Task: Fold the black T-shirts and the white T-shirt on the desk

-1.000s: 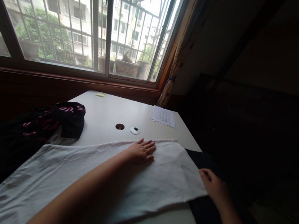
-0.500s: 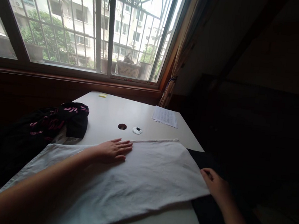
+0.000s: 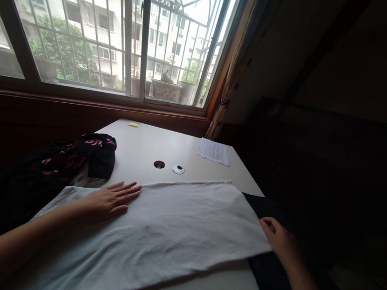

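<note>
A pair of white trousers (image 3: 184, 224), as far as their shape tells, lies spread across the white table, slightly wrinkled. My left hand (image 3: 111, 199) rests flat on the far side of the cloth, its fingers stretched out and pointing right. At the right end, my right hand (image 3: 276, 235) has its fingers closed on the edge of the trouser leg. Under that end lies a dark cloth (image 3: 262, 276), which hangs over the table's edge. The near left part of the trousers is partly hidden by my left forearm.
A black garment with pink lettering (image 3: 99, 161) is heaped at the left. On the white table (image 3: 140, 145) are papers (image 3: 214, 151), a yellow note (image 3: 134, 124), a cable hole (image 3: 159, 164) and its round cover (image 3: 178, 169). A barred window (image 3: 97, 34) stands behind.
My left hand has slid to the left along the trousers, still flat. My right hand has stayed at the right edge.
</note>
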Motion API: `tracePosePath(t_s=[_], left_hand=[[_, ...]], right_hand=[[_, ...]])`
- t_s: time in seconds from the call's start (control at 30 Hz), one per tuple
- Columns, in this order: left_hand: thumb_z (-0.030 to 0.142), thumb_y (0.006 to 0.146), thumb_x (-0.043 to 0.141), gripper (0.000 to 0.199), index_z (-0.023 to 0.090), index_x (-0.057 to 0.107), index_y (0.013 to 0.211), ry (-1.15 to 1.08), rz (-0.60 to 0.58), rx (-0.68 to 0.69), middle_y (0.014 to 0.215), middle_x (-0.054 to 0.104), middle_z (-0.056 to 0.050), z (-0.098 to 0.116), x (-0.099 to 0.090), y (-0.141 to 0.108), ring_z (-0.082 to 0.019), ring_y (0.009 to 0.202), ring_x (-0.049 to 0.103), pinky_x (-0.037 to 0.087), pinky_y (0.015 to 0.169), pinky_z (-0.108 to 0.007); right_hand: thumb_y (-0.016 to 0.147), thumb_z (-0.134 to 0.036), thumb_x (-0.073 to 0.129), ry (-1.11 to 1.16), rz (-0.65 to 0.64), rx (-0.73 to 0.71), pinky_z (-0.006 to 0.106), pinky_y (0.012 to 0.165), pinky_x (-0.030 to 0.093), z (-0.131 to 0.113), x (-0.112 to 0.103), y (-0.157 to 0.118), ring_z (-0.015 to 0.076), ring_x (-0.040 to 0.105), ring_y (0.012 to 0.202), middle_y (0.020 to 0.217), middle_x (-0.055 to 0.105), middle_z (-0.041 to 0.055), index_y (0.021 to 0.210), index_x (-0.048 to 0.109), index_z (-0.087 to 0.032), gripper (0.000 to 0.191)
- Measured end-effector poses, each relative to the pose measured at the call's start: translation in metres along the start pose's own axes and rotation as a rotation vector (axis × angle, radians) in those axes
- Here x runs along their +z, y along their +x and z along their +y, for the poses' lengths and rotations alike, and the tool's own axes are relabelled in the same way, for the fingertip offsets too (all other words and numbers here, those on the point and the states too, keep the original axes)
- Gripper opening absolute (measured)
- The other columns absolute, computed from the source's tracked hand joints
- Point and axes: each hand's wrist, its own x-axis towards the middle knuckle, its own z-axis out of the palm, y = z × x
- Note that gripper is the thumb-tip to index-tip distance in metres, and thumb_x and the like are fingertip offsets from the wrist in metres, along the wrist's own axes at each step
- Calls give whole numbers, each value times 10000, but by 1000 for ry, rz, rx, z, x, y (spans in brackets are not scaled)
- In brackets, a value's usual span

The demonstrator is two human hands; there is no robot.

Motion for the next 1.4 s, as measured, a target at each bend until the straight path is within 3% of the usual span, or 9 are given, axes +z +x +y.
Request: tracePosePath(t_s=[0.37,0.63,0.83,1.1,1.4], left_hand=[[550,1042,333,576,338,232,1568,153,87,-227,1625,260,16,-14,5,-79,-222,1502,303,261,1217,-392],[556,1020,396,655,297,185,1584,248,142,-343,1639,231,-10,-19,31,-126,-256,1492,328,217,1241,-457],[590,996,393,662,280,290,1572,268,214,-468,1603,350,-15,-13,35,-155,-296,1442,419,406,1146,-456],[576,999,378,616,288,388,1543,202,247,-464,1576,416,0,7,27,-173,-268,1416,464,457,1121,-401],[518,1016,429,609,262,342,1562,247,270,-419,1585,404,-32,-13,52,-158,-247,1431,443,315,1211,-408]], right_hand=[[801,-605,475,-17,17,-24,332,611,471,3,1,2,260,681,706,803,725,65,993,722,-240,480],[811,-621,451,-19,5,-6,348,629,479,-1,0,0,276,686,730,838,728,84,1015,716,-234,511],[805,-608,457,-37,22,-15,355,637,479,1,2,3,283,683,738,846,729,85,1011,715,-231,502],[834,-577,452,-67,71,-13,362,647,482,6,5,4,287,680,742,875,740,95,1029,706,-224,477],[965,-484,359,-212,258,110,382,697,437,-13,-15,-10,310,688,837,1027,741,151,1161,648,-221,437]])
